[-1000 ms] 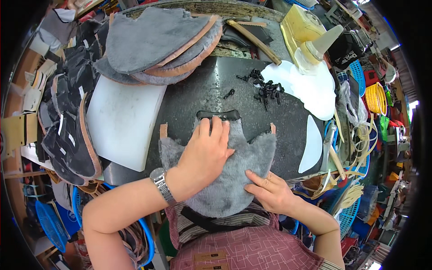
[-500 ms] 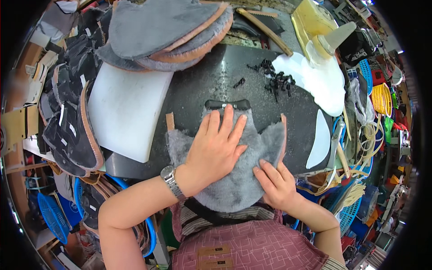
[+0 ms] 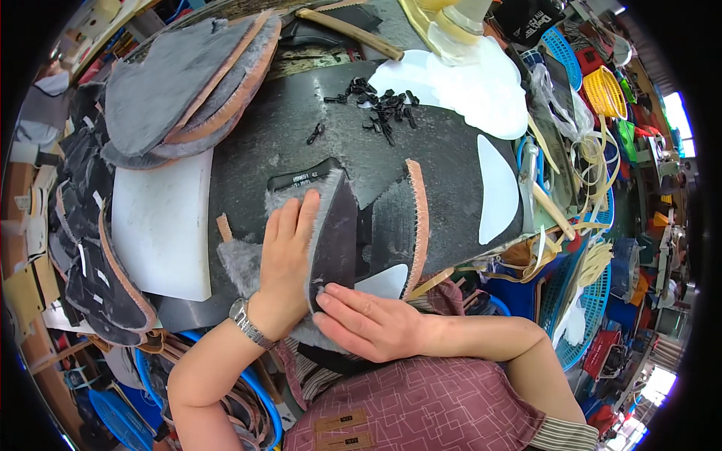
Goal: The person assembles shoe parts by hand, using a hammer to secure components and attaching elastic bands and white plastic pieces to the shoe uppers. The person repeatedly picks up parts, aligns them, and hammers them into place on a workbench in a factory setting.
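A fur-lined shoe upper (image 3: 335, 240) lies on the dark bench in front of me, grey plush on one face and black on the other. Its right part is folded up, so the black face shows, and a tan stitched strip (image 3: 418, 225) runs along the far-right edge. A black padded tab (image 3: 301, 177) with white print sits at its top. My left hand (image 3: 284, 252), with a metal watch at the wrist, rests flat on the plush beside the fold. At the fold's lower end, my right hand (image 3: 372, 323) pinches the edge. Next to it lies a white curved insert (image 3: 385, 282).
Stacked fur-lined pieces (image 3: 169, 90) and a white board (image 3: 165, 233) occupy the left, beside black uppers (image 3: 90, 255). Ahead are black scraps (image 3: 387, 109), a wooden-handled tool (image 3: 350, 34) and stacked white sheets (image 3: 474, 86). A white half-moon piece (image 3: 498, 188) lies at right.
The upper's right side has been folded over to the left, showing its black face. My right hand has moved left to the fold's edge. The view has turned, shifting the bench items leftward.
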Available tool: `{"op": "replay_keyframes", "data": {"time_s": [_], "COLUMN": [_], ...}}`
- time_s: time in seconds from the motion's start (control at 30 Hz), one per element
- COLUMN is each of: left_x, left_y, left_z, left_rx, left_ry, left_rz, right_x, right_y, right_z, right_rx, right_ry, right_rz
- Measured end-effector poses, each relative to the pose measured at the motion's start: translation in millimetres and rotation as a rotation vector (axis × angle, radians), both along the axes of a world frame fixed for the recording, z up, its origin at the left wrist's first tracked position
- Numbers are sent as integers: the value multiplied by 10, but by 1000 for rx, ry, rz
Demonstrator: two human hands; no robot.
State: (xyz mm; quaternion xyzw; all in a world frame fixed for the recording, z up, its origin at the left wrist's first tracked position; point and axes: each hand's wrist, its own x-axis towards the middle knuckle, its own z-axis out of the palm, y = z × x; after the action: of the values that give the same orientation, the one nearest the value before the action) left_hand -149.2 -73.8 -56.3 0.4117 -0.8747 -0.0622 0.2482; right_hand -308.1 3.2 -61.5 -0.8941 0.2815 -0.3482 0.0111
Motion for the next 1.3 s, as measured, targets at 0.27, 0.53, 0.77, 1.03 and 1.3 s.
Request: {"op": "replay_keyframes", "data": {"time_s": [0.27,0.53,0.77,1.03,1.3], "left_x": [-86,-84,-74,-64,-91], "left_y": [18,0,-1,10,-12], "left_z": [44,50,51,22,31], "left_rx": [-7,-13,-15,-12,-41], "left_ry": [-171,-137,-123,-129,-150], "left_rz": [40,15,13,17,7], "right_x": [-365,-555,-641,-945,-562], "right_y": [-89,-268,-237,-311,-333], "right_z": [225,136,166,555,766], "right_rx": [281,479,446,423,774], "right_ry": [257,197,236,420,-202], "right_rz": [-485,-413,-408,168,31]}}
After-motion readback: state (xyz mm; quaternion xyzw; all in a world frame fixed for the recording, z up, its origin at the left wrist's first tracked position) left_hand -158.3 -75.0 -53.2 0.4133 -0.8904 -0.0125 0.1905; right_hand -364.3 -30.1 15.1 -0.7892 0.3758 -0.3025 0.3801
